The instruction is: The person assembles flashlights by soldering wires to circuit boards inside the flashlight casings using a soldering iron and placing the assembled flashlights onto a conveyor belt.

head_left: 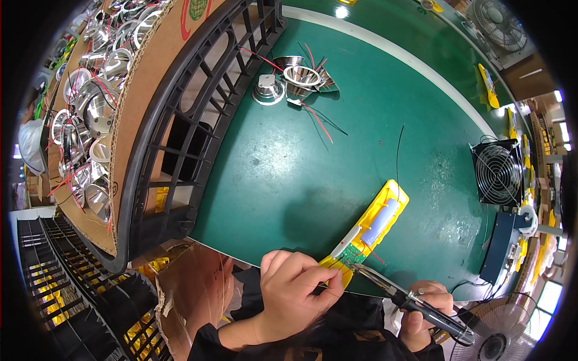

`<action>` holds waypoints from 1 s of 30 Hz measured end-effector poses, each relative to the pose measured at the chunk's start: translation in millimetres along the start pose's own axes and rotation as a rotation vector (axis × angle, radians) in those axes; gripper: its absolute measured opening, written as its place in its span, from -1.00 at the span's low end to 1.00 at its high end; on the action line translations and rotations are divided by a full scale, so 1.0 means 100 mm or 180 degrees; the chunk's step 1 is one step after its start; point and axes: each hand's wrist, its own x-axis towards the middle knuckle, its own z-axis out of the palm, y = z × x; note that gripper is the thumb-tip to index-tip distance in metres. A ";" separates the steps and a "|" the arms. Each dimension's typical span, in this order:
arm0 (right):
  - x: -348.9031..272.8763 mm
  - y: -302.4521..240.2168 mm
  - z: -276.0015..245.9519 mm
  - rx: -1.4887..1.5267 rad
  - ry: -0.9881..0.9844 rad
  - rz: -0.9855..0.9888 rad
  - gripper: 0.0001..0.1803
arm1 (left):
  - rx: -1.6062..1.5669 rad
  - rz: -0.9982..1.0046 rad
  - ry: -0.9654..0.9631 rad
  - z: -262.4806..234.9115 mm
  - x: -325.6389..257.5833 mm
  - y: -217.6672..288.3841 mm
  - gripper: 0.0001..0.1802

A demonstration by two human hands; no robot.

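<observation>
On the tabletop (265,186) at four o'clock, the yellow plastic lamp housing (371,212), likely light and stiff, suits a rim hold; the right hand (435,298) clasps a soldering iron (397,297), while whether the left hand (298,289) pinches anything I cannot tell.

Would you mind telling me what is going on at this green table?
A person's right hand holds a soldering iron, its tip at the green circuit board in an open yellow housing. The left hand is at the housing's near end. A blue cylindrical cell lies in the housing; silvery reflector cups with wires sit farther back on the table.
</observation>
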 end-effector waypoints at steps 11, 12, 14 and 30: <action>-0.15 -0.04 -0.10 -0.0124 0.0700 0.0438 -0.50 | 0.0015 0.0019 0.0103 0.01 -0.02 0.01 -0.83; -0.15 -0.04 -0.10 -0.0162 0.0774 0.0387 -0.51 | -0.0017 0.0015 0.0131 0.01 -0.02 0.01 -0.85; -0.16 -0.05 -0.11 -0.0197 0.0886 0.0301 -0.51 | -0.0049 0.0037 0.0163 -0.03 -0.03 0.02 -0.85; -0.05 -0.21 -0.87 -0.0639 0.2799 -0.0692 -0.49 | 0.1155 0.1539 -0.2095 0.10 0.83 0.53 -0.63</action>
